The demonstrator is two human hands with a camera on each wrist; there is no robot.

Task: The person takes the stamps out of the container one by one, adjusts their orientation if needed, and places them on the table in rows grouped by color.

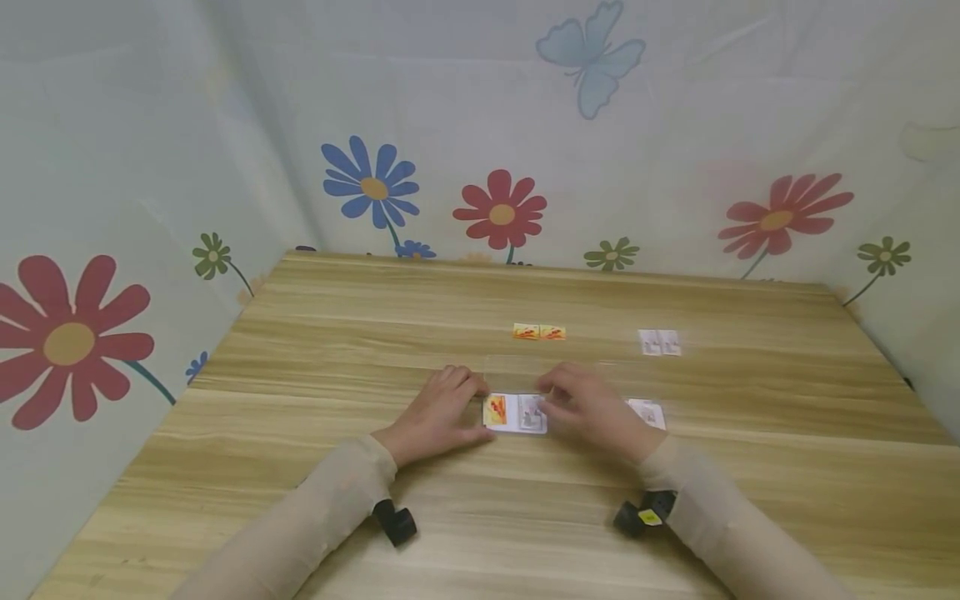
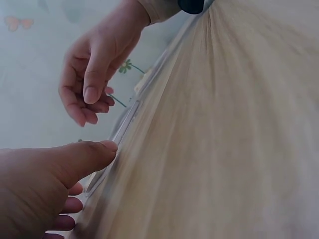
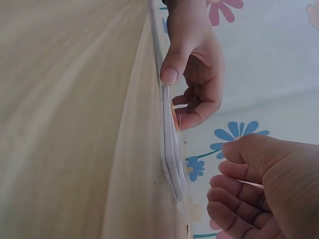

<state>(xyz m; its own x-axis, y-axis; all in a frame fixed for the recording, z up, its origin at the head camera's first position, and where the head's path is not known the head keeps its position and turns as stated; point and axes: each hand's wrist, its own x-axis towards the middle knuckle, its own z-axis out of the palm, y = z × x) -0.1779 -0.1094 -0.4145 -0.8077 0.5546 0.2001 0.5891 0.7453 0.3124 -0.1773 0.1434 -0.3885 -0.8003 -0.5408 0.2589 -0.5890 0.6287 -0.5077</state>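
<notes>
A white card (image 1: 512,425) lies flat on the wooden table, bearing an orange-yellow picture (image 1: 496,409) on its left and a grey one (image 1: 529,414) on its right. My left hand (image 1: 438,417) holds the card's left end, thumb at the near edge and index finger by the far corner. Above the card's right end is my right hand (image 1: 592,408), its fingers loosely bent. In the right wrist view, the right hand (image 3: 249,189) shows nothing between thumb and fingers and stands apart from the card (image 3: 170,144). The left thumb (image 3: 170,74) touches the card's edge there.
Another white card (image 1: 651,413) with a small picture lies partly behind the right wrist. Farther back are two orange-yellow picture pieces (image 1: 527,332) side by side and two pale picture pieces (image 1: 649,342) to the right. Faint transparent sheets (image 1: 517,365) lie just beyond the hands.
</notes>
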